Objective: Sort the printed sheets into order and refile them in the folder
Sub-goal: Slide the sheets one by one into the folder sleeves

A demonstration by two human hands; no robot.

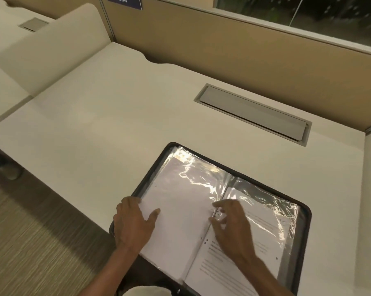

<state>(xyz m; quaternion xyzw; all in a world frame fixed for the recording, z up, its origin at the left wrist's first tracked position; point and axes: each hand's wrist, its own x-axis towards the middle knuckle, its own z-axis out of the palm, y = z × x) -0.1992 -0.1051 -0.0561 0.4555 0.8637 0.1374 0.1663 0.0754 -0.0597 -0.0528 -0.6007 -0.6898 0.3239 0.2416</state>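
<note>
Folder: the black zip-edged display folder (304,212) with clear plastic sleeves lies open at the near edge of your desk, its near-left corner hanging just past the edge.
Sheets: the white punched printed sheets (176,210) sit loose on the left page; another printed page shows on the right.
Left hand: your left hand (133,223) lies flat with fingers spread, pressing the left stack's outer edge.
Right hand: your right hand (231,225) has its fingertips curled at the centre fold, apparently pinching a sheet edge or sleeve lip (blur hides which).
Risk, slide: the loose stack could fan out or slip off the near edge if you lift the left hand, since nothing else pins it.
Risk, tear: tugging at the fold could crease a sheet or split the thin glossy sleeve.
Risk, order: two sheets clinging together could go in as one.
Desk: the broad cream laminate desk (127,124) has a grey recessed cable flap (252,114) far right.
Room: tan partition panels (223,45) behind, a blue number plate (124,1), dark window glass above, striped carpet (31,231) near left.
</note>
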